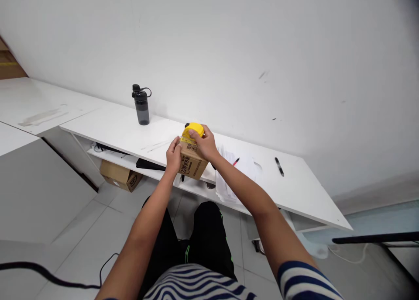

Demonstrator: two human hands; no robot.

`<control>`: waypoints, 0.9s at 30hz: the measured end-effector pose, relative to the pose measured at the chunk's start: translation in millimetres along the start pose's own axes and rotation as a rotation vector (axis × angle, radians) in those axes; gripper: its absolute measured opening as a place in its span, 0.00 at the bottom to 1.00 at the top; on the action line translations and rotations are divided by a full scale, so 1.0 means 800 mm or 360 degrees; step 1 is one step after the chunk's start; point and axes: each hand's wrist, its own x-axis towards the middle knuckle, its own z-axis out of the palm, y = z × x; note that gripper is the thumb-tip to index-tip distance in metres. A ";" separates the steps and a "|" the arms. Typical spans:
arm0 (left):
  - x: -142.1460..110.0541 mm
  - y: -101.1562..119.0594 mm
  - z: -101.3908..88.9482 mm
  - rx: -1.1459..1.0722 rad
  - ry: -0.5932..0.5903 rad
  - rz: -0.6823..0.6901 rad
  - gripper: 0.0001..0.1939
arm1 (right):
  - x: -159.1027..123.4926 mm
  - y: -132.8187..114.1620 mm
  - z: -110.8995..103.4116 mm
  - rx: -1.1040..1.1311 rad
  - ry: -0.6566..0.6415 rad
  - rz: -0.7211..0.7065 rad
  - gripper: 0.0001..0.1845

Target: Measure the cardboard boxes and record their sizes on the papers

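Observation:
My right hand (207, 143) is closed around a yellow tape measure (194, 129) at the far top edge of a small brown cardboard box (195, 166). A short stretch of yellow blade lies along the box's top. On the box's left side, my left hand (173, 154) grips it, fingers near the blade's end; whether they also pinch the blade I cannot tell. The box is tilted above the front part of the white desk (114, 118), with dark printed characters facing me. Part of its right side is hidden by my right hand.
A dark water bottle (142, 109) stands near the wall. Right of the box lie white papers (225, 184) with a red-tipped pen (236, 161), and farther right a black marker (279, 166). Another cardboard box (116, 174) sits under the desk. A black cable (49, 277) crosses the lower left.

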 end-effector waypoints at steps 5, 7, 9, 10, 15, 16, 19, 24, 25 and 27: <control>0.008 -0.010 0.005 -0.0019 -0.0081 0.0017 0.29 | 0.020 0.005 0.001 -0.0399 -0.0174 -0.0203 0.21; 0.010 -0.013 0.002 0.0012 -0.0066 0.0066 0.27 | 0.023 0.006 0.004 -0.0459 -0.0222 -0.0152 0.21; 0.010 -0.014 0.001 0.0037 -0.0053 0.0098 0.26 | 0.023 0.005 0.005 -0.0507 -0.0213 -0.0116 0.21; 0.010 -0.013 0.002 0.0049 -0.0044 0.0097 0.25 | 0.022 0.004 0.005 -0.0539 -0.0200 -0.0118 0.21; 0.005 -0.005 0.009 0.0192 0.0071 0.0073 0.23 | 0.023 -0.004 -0.004 -0.0723 -0.0197 -0.0166 0.20; 0.005 -0.004 0.010 0.0227 0.0088 0.0073 0.22 | 0.023 -0.005 -0.008 -0.0737 -0.0201 -0.0170 0.20; 0.006 -0.002 0.008 0.0358 0.0088 0.0069 0.21 | 0.017 -0.009 -0.023 -0.0785 -0.0179 -0.0170 0.19; 0.007 0.007 0.003 0.0662 0.0025 0.0134 0.20 | -0.014 -0.012 -0.066 -0.0822 -0.0076 -0.0070 0.21; 0.007 0.009 0.003 0.0711 0.0018 0.0132 0.20 | -0.022 -0.012 -0.076 -0.0823 -0.0044 -0.0062 0.22; 0.007 0.013 0.004 0.0776 0.0018 0.0126 0.20 | -0.039 -0.011 -0.094 -0.0828 0.0033 -0.0023 0.22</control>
